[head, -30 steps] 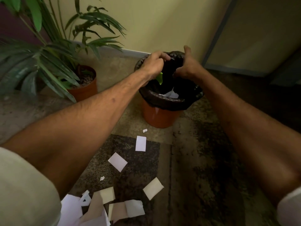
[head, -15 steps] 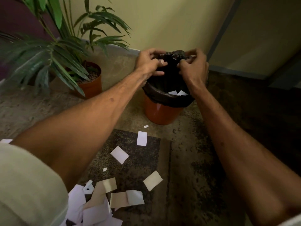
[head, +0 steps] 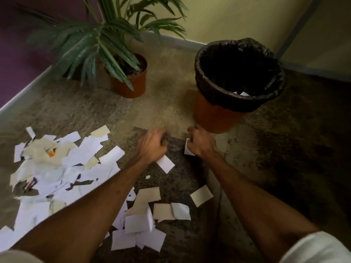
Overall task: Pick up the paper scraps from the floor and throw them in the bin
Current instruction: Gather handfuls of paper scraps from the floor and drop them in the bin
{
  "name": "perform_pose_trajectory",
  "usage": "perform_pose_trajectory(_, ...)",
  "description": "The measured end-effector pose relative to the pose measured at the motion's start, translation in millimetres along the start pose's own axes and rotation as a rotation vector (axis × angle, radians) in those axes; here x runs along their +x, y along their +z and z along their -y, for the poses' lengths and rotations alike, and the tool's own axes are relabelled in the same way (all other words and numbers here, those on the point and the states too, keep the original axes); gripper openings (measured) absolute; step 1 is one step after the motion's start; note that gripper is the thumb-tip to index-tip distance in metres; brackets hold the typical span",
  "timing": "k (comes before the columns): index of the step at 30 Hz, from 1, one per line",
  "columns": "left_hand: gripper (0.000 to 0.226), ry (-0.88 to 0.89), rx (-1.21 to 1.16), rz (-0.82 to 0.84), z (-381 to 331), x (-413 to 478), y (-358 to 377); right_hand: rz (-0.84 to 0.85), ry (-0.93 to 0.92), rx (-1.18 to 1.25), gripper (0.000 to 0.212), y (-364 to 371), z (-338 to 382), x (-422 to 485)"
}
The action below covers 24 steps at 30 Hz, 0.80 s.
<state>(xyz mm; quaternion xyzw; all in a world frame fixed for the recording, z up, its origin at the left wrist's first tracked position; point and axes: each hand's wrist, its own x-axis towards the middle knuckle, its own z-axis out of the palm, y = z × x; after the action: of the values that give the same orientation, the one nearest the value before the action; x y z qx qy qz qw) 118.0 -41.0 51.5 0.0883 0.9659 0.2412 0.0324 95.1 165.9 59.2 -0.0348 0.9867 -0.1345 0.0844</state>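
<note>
Left hand point(head: 152, 147): centre, blurred; we cannot tell its grip.
Right hand point(head: 202, 146): curled round a white scrap point(head: 188, 151), below the bin point(head: 214, 114).

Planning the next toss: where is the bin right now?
In the head view, the bin stands upper right, just beyond the right hand, right of the potted plant.

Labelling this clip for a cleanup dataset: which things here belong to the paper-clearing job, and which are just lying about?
Job: paper scraps strewn on the floor; white scrap pinched by the right hand; left hand, blurred, low over the floor; bin with black liner, a few scraps inside.
Not the job: potted plant; small orange thing in the pile, unidentifiable.
</note>
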Motion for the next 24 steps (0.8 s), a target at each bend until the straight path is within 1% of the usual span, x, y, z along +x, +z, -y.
perform_pose_trajectory(1, 0.049, 0.006, 0.082, 0.186, 11.5, -10.3, 12.8, 0.106, 0.044, -0.015, 0.053, 10.7, -7.1, 5.1)
perform_pose_trajectory(2, 0.064, 0.014, 0.143, 0.337, 20.2, -20.7, 23.0, 0.191, 0.071, -0.028, 0.063, 18.9, -11.9, 9.5)
perform_pose_trajectory(3, 0.073, 0.021, 0.186, 0.437, 26.5, -31.0, 31.4, 0.259, 0.089, -0.036, 0.069, 25.8, -15.1, 13.2)
perform_pose_trajectory(4, 0.077, 0.036, 0.218, 0.478, 31.5, -40.9, 37.8, 0.309, 0.106, -0.029, 0.073, 31.8, -17.1, 15.8)
perform_pose_trajectory(5, 0.078, 0.059, 0.238, 0.465, 35.8, -49.7, 43.0, 0.328, 0.111, -0.012, 0.075, 37.9, -18.5, 16.3)
perform_pose_trajectory(6, 0.077, 0.081, 0.255, 0.421, 38.4, -57.2, 46.9, 0.305, 0.097, -0.003, 0.073, 43.5, -19.4, 14.6)
perform_pose_trajectory(9, 0.068, 0.101, 0.269, 0.302, 34.5, -67.2, 49.3, 0.074, 0.030, -0.010, 0.056, 56.3, -19.1, 0.0)
perform_pose_trajectory(11, 0.057, 0.112, 0.277, 0.256, 29.0, -70.9, 49.4, -0.030, 0.019, 0.008, 0.044, 61.2, -14.9, -10.3)
perform_pose_trajectory(13, 0.039, 0.148, 0.314, 0.223, 27.0, -75.5, 48.2, -0.049, 0.020, 0.018, 0.039, 63.9, -10.1, -20.5)
perform_pose_trajectory(14, 0.035, 0.164, 0.321, 0.215, 27.8, -78.3, 47.5, -0.038, 0.022, 0.021, 0.040, 64.2, -8.8, -25.2)
perform_pose_trajectory(15, 0.037, 0.169, 0.316, 0.218, 28.9, -81.1, 46.4, -0.021, 0.030, 0.036, 0.040, 63.4, -8.4, -30.0)
perform_pose_trajectory(17, 0.056, 0.149, 0.305, 0.248, 30.6, -84.8, 42.8, 0.020, 0.081, 0.109, 0.037, 58.0, -8.7, -37.2)
perform_pose_trajectory(19, 0.070, 0.132, 0.359, 0.279, 31.7, -86.4, 39.4, 0.054, 0.155, 0.151, 0.028, 50.7, -11.1, -43.1)
perform_pose_trajectory(21, 0.075, 0.101, 0.410, 0.331, 31.3, -87.7, 36.6, 0.059, 0.213, 0.194, 0.015, 47.5, -15.2, -50.3)
perform_pose_trajectory(22, 0.075, 0.077, 0.412, 0.358, 31.4, -88.9, 36.4, 0.042, 0.229, 0.258, 0.010, 48.0, -17.8, -56.4)
perform_pose_trajectory(24, 0.074, 0.044, 0.410, 0.381, 32.4, -91.5, 36.9, 0.025, 0.256, 0.397, 0.012, 47.2, -21.6, -70.1)
